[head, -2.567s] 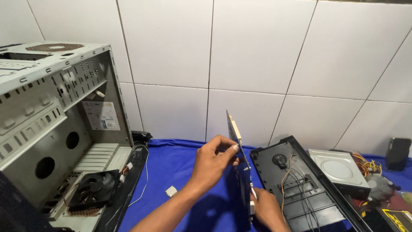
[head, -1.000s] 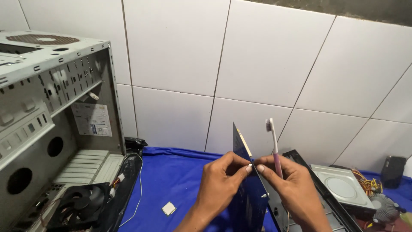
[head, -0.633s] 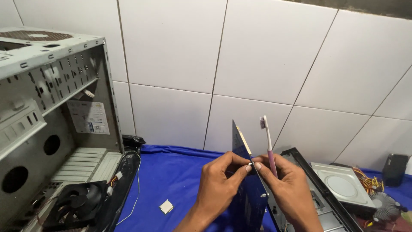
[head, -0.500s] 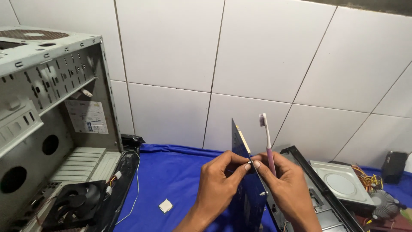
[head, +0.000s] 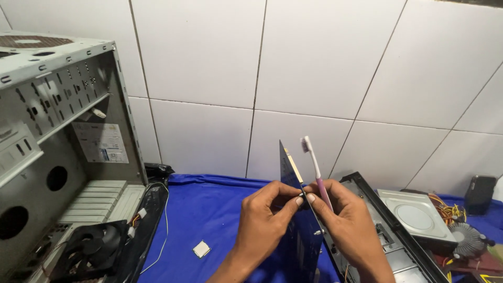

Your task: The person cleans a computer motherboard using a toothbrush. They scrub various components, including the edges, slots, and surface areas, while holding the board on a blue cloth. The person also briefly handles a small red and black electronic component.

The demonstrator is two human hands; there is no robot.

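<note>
Over on the left an open grey computer case (head: 57,136) lay on its side with a black fan (head: 86,254) down in the bottom. A small square chip (head: 201,249) sat loose on the blue cloth over the table (head: 209,209). Dead centre, the left hand (head: 267,220) pinched the edge of a blue circuit board (head: 298,230), held up on edge above the cloth. The right hand (head: 348,222) met it from the other side, fingertip on the board, grip also closed around a pink toothbrush (head: 316,170) pointing bristles up just beside the board's top. Right of that lay a black panel (head: 390,230), then a grey optical drive (head: 419,212) and a heatsink fan (head: 468,240).
</note>
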